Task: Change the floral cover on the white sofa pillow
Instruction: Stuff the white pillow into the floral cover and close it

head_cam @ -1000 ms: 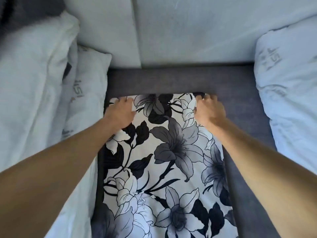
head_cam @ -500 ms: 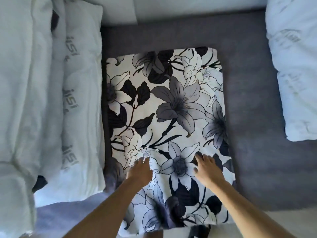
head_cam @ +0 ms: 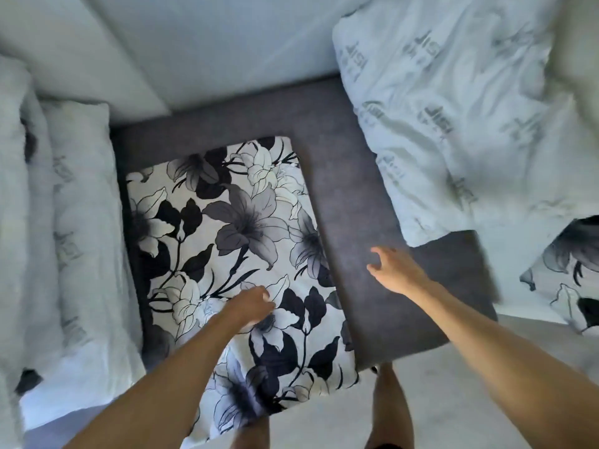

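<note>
Two bare white pillows flank my work: one (head_cam: 453, 118) on the right of the grey sofa seat (head_cam: 363, 176), another (head_cam: 81, 241) along the left, just beside the floral cover (head_cam: 240, 247). That cover lies flat on the seat, its near end hanging over the front edge. I see my left hand (head_cam: 249, 307) resting on it, fingers curled, gripping nothing I can make out. My right hand (head_cam: 393, 270) hovers spread and empty above bare seat, near the right pillow's corner.
</note>
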